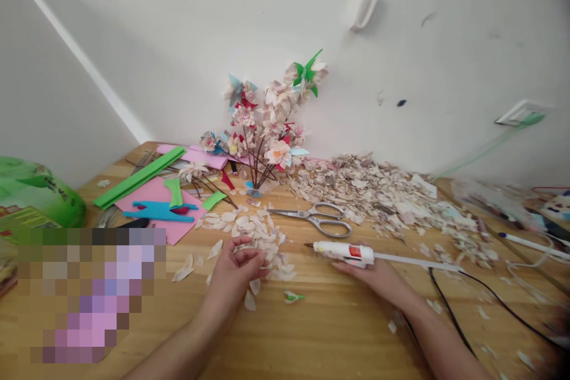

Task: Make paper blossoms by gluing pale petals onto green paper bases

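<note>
Over a small heap of pale dried petals (253, 228), my left hand (238, 267) curls its fingers towards the thumb. Whatever is between those fingertips, if anything, is too small to make out. My right hand (367, 276) grips a white hot glue gun (342, 252) from below, its nozzle pointing left and a glue stick (418, 262) jutting from the back. Steel scissors (314, 217) lie just beyond the gun, blades to the left. Between my hands rests a small green scrap with a petal (294, 296).
Petal flowers on wire stems (271, 124) stand against the wall. A large petal pile (369, 184) spreads behind on the right. Pink sheets (178, 234), green strips (140, 177) and blue cut pieces (162, 210) lie left. A black cord (503, 306) runs right.
</note>
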A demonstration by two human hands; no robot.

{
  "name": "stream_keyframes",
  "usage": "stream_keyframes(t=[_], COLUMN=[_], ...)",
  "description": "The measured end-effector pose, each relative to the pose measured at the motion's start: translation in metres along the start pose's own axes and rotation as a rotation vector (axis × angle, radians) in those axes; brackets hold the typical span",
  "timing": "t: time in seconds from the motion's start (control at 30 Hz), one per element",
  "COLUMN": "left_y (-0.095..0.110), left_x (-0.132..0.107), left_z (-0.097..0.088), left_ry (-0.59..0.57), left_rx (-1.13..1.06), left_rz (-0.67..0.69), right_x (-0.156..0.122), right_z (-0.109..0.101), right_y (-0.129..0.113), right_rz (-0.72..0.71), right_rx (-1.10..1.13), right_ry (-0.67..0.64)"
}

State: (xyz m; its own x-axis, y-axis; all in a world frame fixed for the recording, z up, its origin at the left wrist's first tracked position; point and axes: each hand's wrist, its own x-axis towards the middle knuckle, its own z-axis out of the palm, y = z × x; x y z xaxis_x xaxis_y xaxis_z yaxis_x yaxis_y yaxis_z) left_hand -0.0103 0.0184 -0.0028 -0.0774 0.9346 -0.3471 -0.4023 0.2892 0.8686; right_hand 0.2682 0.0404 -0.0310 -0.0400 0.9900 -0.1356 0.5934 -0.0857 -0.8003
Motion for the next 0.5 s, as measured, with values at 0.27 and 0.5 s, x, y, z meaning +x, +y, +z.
stream_keyframes(t=[0.27, 0.5], left_y=[0.005, 0.003], left_x=[-0.004, -0.004], left_z=[0.002, 0.002], left_ry=[0.008, -0.012], left_rx=[-0.021, -0.017], left_rz=[0.005, -0.008], right_x=[-0.017, -0.074], right_z=[-0.018, -0.020], right_y=[0.003, -0.013], right_rz=[-0.158, -0.148], right_rx=[-0.321, -0.353], right_ry=[0.204, 0.132])
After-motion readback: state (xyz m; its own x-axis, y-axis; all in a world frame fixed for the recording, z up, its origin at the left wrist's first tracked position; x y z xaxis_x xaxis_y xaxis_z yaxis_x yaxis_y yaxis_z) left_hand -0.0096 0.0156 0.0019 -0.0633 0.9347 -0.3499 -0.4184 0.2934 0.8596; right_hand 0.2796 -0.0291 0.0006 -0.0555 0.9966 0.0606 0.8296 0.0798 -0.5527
